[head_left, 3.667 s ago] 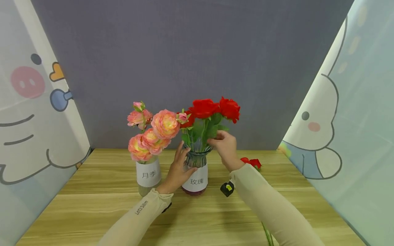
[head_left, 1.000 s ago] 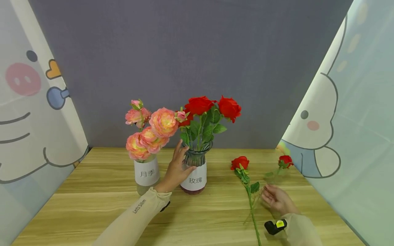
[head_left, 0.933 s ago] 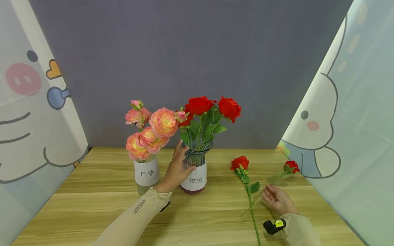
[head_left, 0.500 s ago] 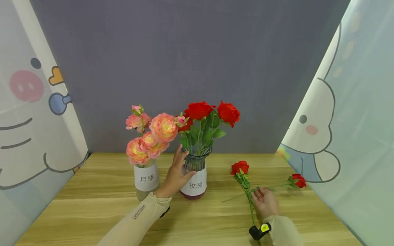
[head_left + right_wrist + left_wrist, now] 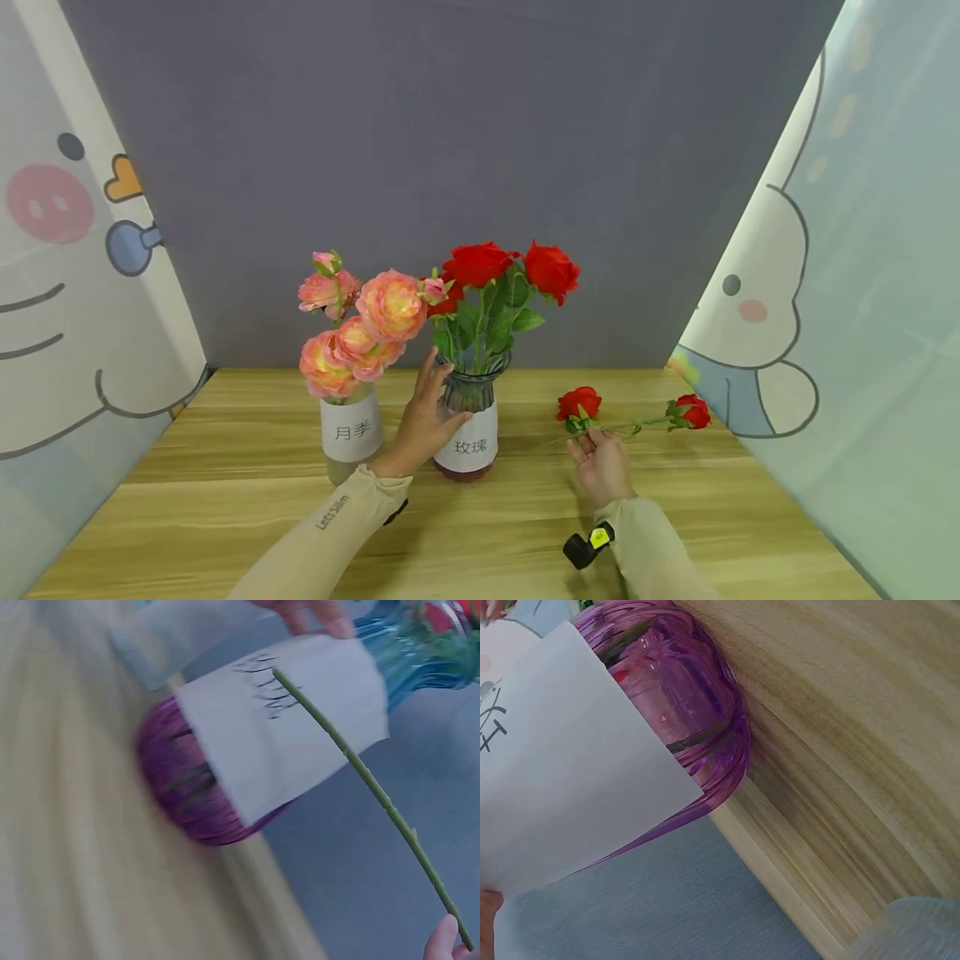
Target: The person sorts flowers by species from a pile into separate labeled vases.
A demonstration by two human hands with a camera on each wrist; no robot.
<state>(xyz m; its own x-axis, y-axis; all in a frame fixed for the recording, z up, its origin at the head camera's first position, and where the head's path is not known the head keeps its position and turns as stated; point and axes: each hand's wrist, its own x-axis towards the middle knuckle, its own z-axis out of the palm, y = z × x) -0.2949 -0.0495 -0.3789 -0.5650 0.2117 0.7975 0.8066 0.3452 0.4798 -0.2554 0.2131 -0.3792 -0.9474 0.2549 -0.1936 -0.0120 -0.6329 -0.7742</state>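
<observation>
My left hand curves its thumb and fingers around the side of a glass vase, blue-green at the neck and purple at the base, with a white paper label. Several red roses with green leaves stand in it. In the right wrist view, fingertips touch the label's edge. To the right, my right hand pinches the stem of a red rose. That flower points right, and the bare stem end points toward the vase. Behind the fingers, another red rose lies on the table.
Left of the labelled vase stands a ribbed clear vase, also labelled, with pink-orange flowers that lean over toward the roses. All stand on a wood-grain table. A grey panel rises behind, and cartoon-printed panels flank both sides.
My right hand has left the vase's roses, picked up a rose from the table at right, turned it sideways and carried it left toward the vase. The left hand stays on the vase.
</observation>
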